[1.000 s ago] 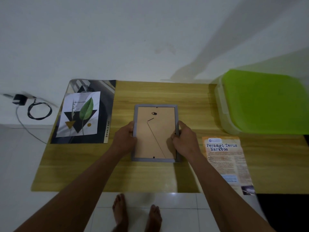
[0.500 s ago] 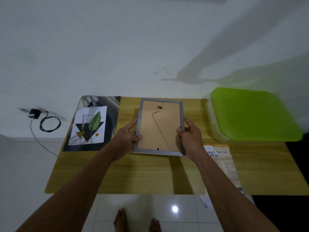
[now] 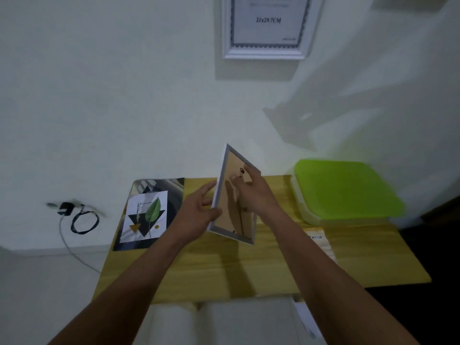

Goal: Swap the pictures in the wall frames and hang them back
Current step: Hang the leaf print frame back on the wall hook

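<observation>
A small grey picture frame (image 3: pixel 225 219) is held up above the wooden table (image 3: pixel 249 270), tilted, with its brown backing board toward me. My left hand (image 3: pixel 196 210) grips its left edge. My right hand (image 3: pixel 254 192) lies on the backing, fingers spread near the hanger at the top. A white frame (image 3: pixel 266 49) with a printed sheet hangs on the wall above. A leaf print (image 3: pixel 146 215) lies on a dark picture at the table's left. A beige text poster (image 3: pixel 319 242) lies at the right, partly hidden by my right arm.
A clear box with a green lid (image 3: pixel 346 188) takes up the table's right back corner. A black charger and coiled cable (image 3: pixel 82 217) hang on the wall at the left. White floor lies in front of the table.
The frame has been lifted off the table and tipped up onto its edge. My right hand moved from its right edge to the backing. The view rose, showing the white wall frame.
</observation>
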`<action>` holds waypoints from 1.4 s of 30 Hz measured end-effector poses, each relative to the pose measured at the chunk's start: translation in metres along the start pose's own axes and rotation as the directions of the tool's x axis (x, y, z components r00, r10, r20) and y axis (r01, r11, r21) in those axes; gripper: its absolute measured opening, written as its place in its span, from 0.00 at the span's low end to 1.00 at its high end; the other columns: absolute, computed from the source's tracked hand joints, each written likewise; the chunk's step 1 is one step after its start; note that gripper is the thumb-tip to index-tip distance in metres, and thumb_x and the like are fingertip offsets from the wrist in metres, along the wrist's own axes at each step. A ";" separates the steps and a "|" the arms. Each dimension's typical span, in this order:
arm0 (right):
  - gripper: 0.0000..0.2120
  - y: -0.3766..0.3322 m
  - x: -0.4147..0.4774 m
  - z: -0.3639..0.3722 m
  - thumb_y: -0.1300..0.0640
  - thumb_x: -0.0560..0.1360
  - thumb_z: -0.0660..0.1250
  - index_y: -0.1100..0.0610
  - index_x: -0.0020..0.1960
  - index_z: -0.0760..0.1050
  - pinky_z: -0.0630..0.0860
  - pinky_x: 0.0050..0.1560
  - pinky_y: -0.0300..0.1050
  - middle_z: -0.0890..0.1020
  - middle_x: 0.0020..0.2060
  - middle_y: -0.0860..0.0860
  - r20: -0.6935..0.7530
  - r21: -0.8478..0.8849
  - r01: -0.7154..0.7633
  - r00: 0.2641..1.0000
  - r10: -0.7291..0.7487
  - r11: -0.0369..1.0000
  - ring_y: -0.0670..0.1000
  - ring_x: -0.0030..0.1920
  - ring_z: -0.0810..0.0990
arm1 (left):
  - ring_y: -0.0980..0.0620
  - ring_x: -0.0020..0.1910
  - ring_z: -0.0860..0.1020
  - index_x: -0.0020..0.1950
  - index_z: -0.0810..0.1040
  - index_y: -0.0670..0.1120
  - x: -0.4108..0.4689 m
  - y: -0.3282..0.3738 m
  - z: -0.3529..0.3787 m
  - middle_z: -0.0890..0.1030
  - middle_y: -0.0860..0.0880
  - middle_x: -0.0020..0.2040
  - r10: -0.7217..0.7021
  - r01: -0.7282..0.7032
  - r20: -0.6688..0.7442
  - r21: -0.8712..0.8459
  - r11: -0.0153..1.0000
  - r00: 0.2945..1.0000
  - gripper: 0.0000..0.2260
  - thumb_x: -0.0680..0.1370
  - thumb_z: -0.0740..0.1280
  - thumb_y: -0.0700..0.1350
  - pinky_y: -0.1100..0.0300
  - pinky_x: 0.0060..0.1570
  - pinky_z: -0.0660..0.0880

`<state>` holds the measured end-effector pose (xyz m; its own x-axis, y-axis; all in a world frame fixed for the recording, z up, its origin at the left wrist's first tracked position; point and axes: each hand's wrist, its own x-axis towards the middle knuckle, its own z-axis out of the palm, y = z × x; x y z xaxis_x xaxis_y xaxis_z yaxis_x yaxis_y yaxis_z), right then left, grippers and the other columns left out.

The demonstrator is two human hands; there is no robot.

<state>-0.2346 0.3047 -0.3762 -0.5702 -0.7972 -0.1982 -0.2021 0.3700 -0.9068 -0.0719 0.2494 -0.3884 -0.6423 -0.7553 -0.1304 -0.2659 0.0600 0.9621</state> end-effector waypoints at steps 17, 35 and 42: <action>0.29 -0.015 -0.036 -0.019 0.58 0.79 0.52 0.41 0.78 0.57 0.76 0.44 0.49 0.81 0.48 0.50 -0.205 0.186 0.134 0.974 -0.095 0.973 0.49 0.40 0.75 | 0.62 0.54 0.80 0.67 0.75 0.58 -0.028 0.017 0.061 0.83 0.59 0.55 0.306 -0.278 -0.005 0.404 0.871 0.952 0.26 0.69 0.73 0.57 0.56 0.51 0.79; 0.30 -0.055 -0.013 -0.055 0.66 0.80 0.53 0.35 0.69 0.71 0.72 0.48 0.54 0.83 0.58 0.55 0.115 0.645 0.063 0.977 -0.179 0.761 0.58 0.46 0.79 | 0.44 0.46 0.80 0.77 0.59 0.60 0.024 0.062 -0.068 0.78 0.44 0.62 0.018 -0.006 -0.155 0.077 0.997 0.988 0.33 0.78 0.64 0.35 0.52 0.39 0.80; 0.33 -0.129 0.002 -0.032 0.67 0.80 0.56 0.33 0.74 0.62 0.77 0.47 0.50 0.82 0.61 0.52 0.189 0.615 0.192 0.906 -0.379 0.765 0.60 0.56 0.81 | 0.47 0.52 0.81 0.75 0.63 0.61 0.025 0.099 -0.137 0.80 0.48 0.58 0.189 -0.199 -0.209 -0.028 0.980 0.959 0.34 0.77 0.64 0.31 0.50 0.47 0.82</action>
<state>-0.2351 0.2706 -0.2474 -0.2889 -0.9527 0.0940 0.2254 -0.1631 -0.9605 -0.0154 0.1469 -0.2640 -0.5160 -0.8499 0.1067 -0.1126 0.1908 0.9751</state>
